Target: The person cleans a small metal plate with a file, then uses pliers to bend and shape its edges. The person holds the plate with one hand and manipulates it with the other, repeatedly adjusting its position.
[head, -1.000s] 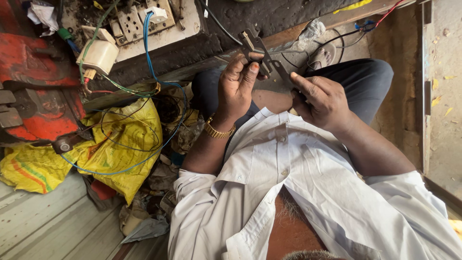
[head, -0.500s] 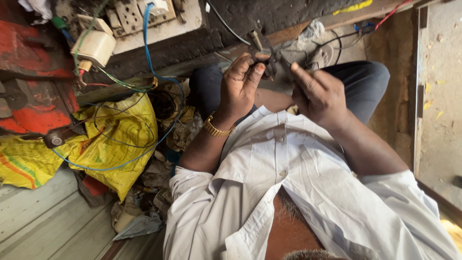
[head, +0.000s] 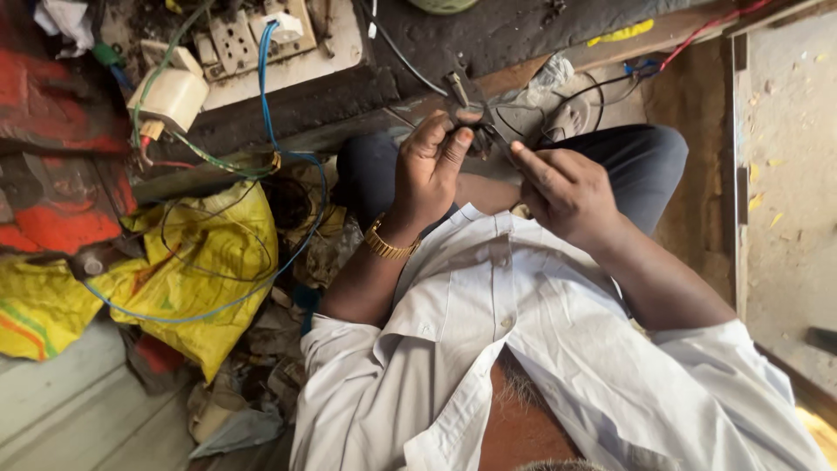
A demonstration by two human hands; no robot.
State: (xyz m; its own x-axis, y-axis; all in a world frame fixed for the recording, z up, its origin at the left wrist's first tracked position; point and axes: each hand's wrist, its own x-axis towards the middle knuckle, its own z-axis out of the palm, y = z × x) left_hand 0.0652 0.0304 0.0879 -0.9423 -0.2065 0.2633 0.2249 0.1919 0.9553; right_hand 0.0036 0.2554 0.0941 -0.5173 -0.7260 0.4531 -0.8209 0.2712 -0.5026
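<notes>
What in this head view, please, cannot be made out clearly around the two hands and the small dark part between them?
- Small dark part: mostly covered by the left hand; its kind cannot be told.
- Right hand: only its back shows, so its grip is hidden.
- Socket board: cut off by the top edge.
- Clutter beside the yellow bag: too jumbled and shadowed to identify.

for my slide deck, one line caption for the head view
Left hand and right hand grip a small dark wired part above the lap, beside a yellow bag.

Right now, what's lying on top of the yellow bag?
Thin dark wires and a blue cable loop across the yellow bag. Whatever is inside or beneath it is hidden by the bag's own folds.
</notes>
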